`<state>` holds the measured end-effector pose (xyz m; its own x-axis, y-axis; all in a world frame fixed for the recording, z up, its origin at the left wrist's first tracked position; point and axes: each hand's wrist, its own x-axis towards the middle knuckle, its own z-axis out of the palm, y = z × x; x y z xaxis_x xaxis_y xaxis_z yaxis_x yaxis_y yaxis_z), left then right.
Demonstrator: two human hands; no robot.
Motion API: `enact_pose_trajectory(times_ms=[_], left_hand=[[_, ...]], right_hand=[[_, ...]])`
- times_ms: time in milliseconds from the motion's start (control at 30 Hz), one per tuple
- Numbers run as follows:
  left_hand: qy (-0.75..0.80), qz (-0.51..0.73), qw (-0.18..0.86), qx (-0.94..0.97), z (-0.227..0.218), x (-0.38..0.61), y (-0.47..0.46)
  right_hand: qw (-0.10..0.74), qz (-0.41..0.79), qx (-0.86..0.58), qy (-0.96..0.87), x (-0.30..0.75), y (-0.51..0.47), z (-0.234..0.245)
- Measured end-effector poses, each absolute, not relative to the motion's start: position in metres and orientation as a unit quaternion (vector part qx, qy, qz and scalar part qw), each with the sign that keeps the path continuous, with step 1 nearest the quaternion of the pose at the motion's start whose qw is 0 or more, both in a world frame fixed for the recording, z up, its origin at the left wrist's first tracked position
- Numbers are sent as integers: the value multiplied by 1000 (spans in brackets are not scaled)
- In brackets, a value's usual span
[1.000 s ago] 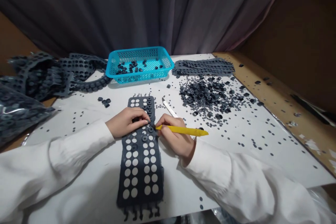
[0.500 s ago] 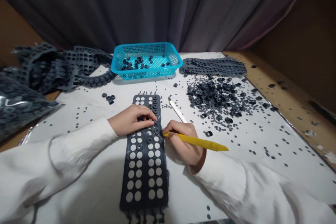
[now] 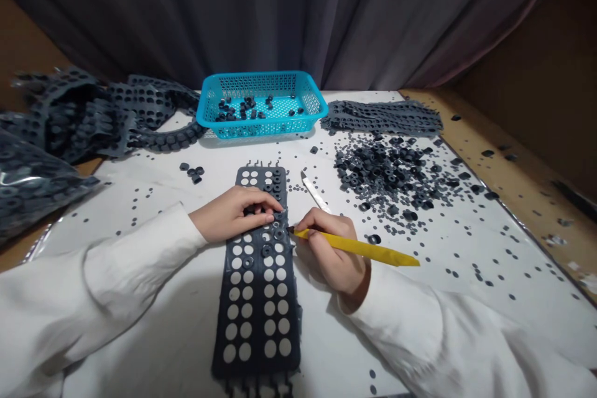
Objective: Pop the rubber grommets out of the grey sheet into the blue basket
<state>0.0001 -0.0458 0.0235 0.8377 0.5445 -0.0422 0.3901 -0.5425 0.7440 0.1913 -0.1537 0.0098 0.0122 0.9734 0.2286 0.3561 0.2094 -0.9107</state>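
A black rubber sheet [image 3: 259, 298] with rows of round holes lies lengthwise before me, several ring-shaped rubber pieces [image 3: 267, 251] in or on it. My left hand [image 3: 233, 214] rests across its upper middle, fingers curled and thumb and index finger pressed on the sheet near its right edge. What lies under those fingertips is partly hidden. My right hand [image 3: 333, 249] grips a slim yellow tool [image 3: 368, 249] like a pen. Its dark tip is at the sheet's right edge, close to the left fingertips; I cannot tell if it touches.
Behind the sheet stands a blue basket [image 3: 263, 132] with small black pieces. A white tool [image 3: 314, 193] lies by my right hand. Right are a heap of black pieces [image 3: 387, 168], scattered discs and stacked sheets [image 3: 382, 117]. Left are more sheets [image 3: 140, 102] and a plastic bag [image 3: 37, 189].
The yellow tool's tip has drawn slightly up and away from the sheet's right edge, exposing its dark point. My left hand stays nearly still on the sheet.
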Motion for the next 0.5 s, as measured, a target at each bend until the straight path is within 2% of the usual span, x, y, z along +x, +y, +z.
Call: enact_pose_trajectory(times_ms=[500], left_hand=[[231,89,376,893,22,-4,-42]], right_hand=[[465,343,-525,-624,192,-154,9]])
